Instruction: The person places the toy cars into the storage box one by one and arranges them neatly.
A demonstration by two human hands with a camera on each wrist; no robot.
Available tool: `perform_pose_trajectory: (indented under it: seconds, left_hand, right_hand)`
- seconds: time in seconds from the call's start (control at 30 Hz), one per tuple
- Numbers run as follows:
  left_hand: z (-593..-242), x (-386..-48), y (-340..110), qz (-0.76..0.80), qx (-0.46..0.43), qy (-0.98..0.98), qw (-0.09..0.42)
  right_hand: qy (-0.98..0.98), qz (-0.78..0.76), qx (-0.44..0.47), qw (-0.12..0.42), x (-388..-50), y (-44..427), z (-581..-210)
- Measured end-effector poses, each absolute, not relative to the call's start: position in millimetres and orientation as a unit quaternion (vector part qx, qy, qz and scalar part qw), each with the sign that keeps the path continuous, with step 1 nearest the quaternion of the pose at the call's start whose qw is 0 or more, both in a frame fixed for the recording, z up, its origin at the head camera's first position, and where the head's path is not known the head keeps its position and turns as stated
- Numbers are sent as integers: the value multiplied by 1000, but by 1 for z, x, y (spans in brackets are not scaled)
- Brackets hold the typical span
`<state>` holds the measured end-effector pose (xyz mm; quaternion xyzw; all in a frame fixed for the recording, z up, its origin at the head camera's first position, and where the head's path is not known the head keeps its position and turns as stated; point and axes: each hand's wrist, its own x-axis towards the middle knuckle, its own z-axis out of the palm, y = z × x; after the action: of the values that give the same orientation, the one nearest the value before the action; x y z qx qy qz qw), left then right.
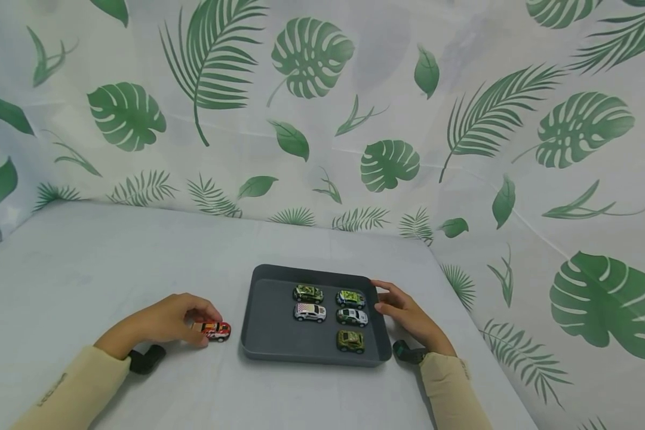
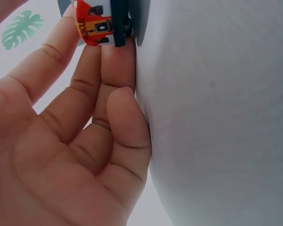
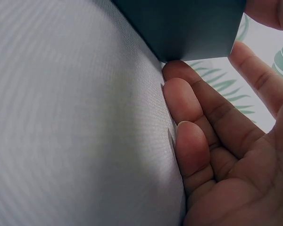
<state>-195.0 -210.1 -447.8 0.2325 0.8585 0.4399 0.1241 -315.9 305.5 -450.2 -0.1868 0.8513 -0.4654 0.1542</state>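
Left of the tray, my left hand (image 1: 174,319) holds a red-orange toy car (image 1: 214,330) between thumb and fingers, low at the tabletop. In the left wrist view the car (image 2: 96,23) shows its orange, yellow and white end near my fingertips. My right hand (image 1: 408,313) rests against the right wall of a dark grey tray (image 1: 271,352), thumb and index finger touching its rim. Several toy cars stand in the tray: a camouflage car (image 1: 308,293), a white one (image 1: 310,312), a yellow-green one (image 1: 350,298), a white-green one (image 1: 352,317) and an olive one (image 1: 350,341).
A pale cloth covers the table (image 1: 140,257). Behind it and to the right hangs a white backdrop (image 1: 322,131) printed with green leaves. Dark wrist devices (image 1: 147,359) sit at both cuffs, near the tabletop.
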Motion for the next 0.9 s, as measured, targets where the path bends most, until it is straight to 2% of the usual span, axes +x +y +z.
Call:
perform_pose_trajectory:
  seconds: [0.3,0.9]
  left_hand:
    - [-441,-194,-211,434,217,866,122]
    - [-420,-189,-210,441,183,876,71]
  right_hand:
    - [850,-468,-186,154,-316,306,-451]
    - [849,-467,-190,155,-316,305,-450]
